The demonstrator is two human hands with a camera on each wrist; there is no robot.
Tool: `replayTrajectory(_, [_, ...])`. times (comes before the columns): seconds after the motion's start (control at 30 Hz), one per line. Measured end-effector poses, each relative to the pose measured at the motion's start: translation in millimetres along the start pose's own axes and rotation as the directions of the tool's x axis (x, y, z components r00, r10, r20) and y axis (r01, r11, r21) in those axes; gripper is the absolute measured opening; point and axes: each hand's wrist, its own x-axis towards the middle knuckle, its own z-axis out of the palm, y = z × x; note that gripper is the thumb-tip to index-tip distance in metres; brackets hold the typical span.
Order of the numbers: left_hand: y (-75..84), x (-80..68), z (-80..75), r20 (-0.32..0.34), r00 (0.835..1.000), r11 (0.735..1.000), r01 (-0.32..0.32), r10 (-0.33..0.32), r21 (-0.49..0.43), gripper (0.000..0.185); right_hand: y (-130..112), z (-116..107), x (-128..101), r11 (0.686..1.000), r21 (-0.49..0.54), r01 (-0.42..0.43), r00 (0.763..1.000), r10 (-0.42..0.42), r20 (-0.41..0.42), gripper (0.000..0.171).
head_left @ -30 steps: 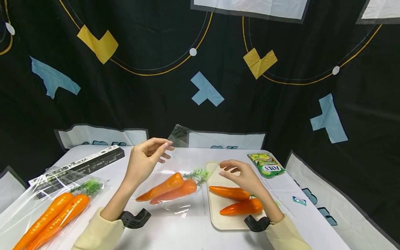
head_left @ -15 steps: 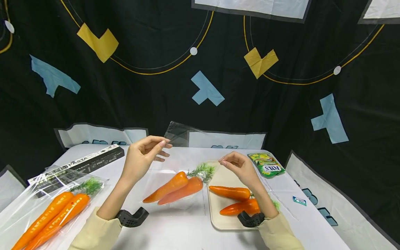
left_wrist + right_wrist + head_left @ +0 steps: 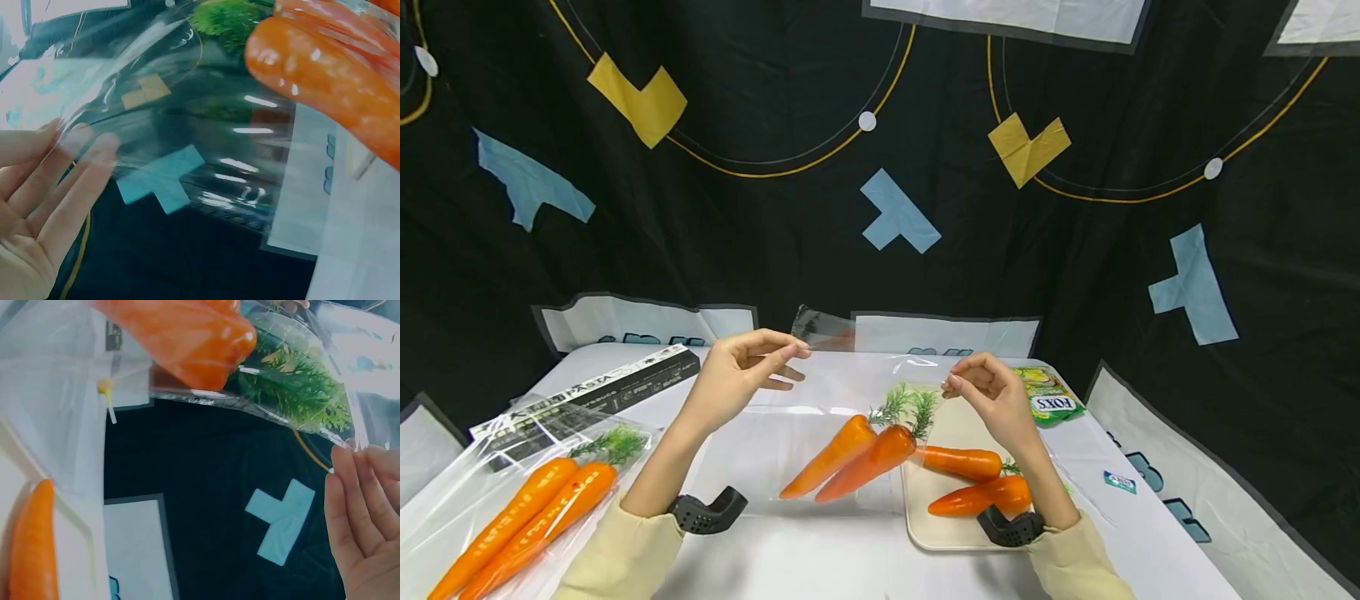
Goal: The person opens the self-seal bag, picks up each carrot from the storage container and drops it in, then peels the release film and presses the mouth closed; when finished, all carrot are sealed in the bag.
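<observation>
A clear plastic bag (image 3: 842, 379) hangs between my hands, its upper edge raised off the table. Two orange carrots with green tops, one of them this carrot (image 3: 880, 461), lie slanted inside it. My left hand (image 3: 730, 375) pinches the bag's left upper edge; in the left wrist view that hand (image 3: 37, 212) has thumb and fingertips on the film. The right upper corner is pinched by my right hand (image 3: 996, 404), also seen in the right wrist view as a hand (image 3: 369, 519) gripping the gathered plastic. Behind my right forearm, two carrots (image 3: 977, 497) lie on a cream tray (image 3: 921, 533).
At the left, clear plastic covers another pair of carrots (image 3: 538, 508). A long black-and-white box (image 3: 617, 383) lies behind them. Right of the tray are a green FOX'S packet (image 3: 1052, 398) and a small blue-green card (image 3: 1119, 481). A black curtain (image 3: 760, 250) stands behind the white table.
The bagged carrots have shifted right and now partly overlap the tray. My right hand's fingers have closed on the bag's corner and moved slightly right; my left hand has drifted slightly left.
</observation>
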Motion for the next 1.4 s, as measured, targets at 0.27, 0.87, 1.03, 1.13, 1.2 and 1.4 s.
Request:
replayTrajectory(0.27, [-23.4, 4.1, -10.2, 0.122, 0.993, 0.999, -0.001, 0.005, -0.038, 0.019, -5, 5, -1, 0.999, -0.015, -0.036, 0.999, 0.037, 0.036, 0.022])
replayTrajectory(0.87, [-38.1, 3.9, -20.3, 0.144, 0.99, 1.0, 0.002, 0.001, -0.018, 0.016, -16, 5, 0, 0.998, -0.052, -0.045, 0.992, 0.051, 0.118, 0.019])
replayTrajectory(1.03, [-35.9, 3.0, -18.2, 0.133, 0.991, 1.0, 0.009, -0.008, -0.005, 0.018, -25, 6, -1, 0.994, -0.098, -0.058, 0.988, 0.071, 0.135, 0.019])
replayTrajectory(1.13, [-34.1, 2.7, -16.2, 0.111, 0.994, 1.0, 0.017, -0.017, 0.004, 0.017, -28, 7, -2, 0.992, -0.112, -0.056, 0.988, 0.071, 0.134, 0.017])
replayTrajectory(1.2, [-33.2, 2.8, -14.7, 0.103, 0.995, 1.0, 0.018, -0.02, 0.018, 0.016, -29, 8, -2, 0.99, -0.126, -0.06, 0.99, 0.076, 0.122, 0.015])
replayTrajectory(1.4, [-33.3, 2.0, -13.4, 0.098, 0.994, 0.995, 0.048, -0.056, 0.084, 0.031, -31, 12, -2, 0.98, -0.171, -0.101, 0.988, 0.119, 0.101, 0.019])
